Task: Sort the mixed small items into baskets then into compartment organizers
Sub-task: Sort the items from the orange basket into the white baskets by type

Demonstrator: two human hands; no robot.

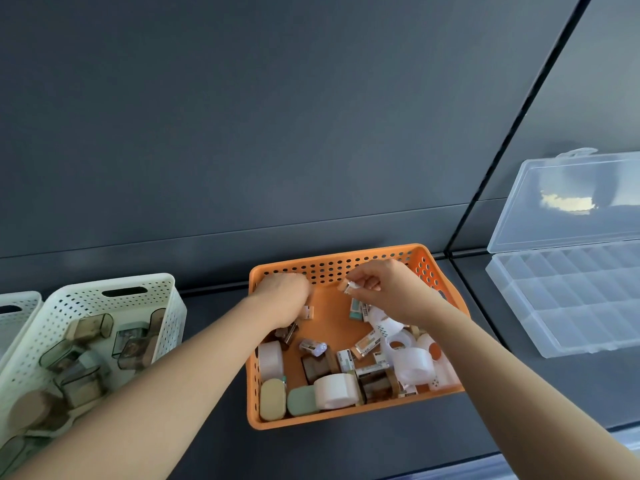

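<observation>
1. While both my arms reach forward over the dark table (381, 445), my two hands are inside the orange basket (332, 266), which stands in the middle in front of me.
2. My right hand (381, 285) is raised near the back wall of this basket. Its thumb and fingertips are close together and pinch a small orange-and-white piece (347, 287), which is above the basket floor.
3. My left hand (282, 299) goes down into the back left part of the basket, with the back of the hand toward me. The fingers bend downward and are hidden, so I cannot tell if they hold something. A small white clip (308, 312) lies just beside them.
4. The mixed items are mostly in the near half of the orange basket: white tape rolls (337, 389), clear tape rolls (412, 365), a beige oval case (272, 400), a green oval case (301, 400) and small printed boxes (365, 344).
5. On my left stands a white basket (86, 292) with holes in its walls. It holds translucent cases (93, 327). At the far left edge I see part of a second white basket (17, 303).
6. On my right, apart from the orange basket, lies a clear compartment organizer (568, 306). Its lid (588, 188) stands open and leans back against the dark wall.
</observation>
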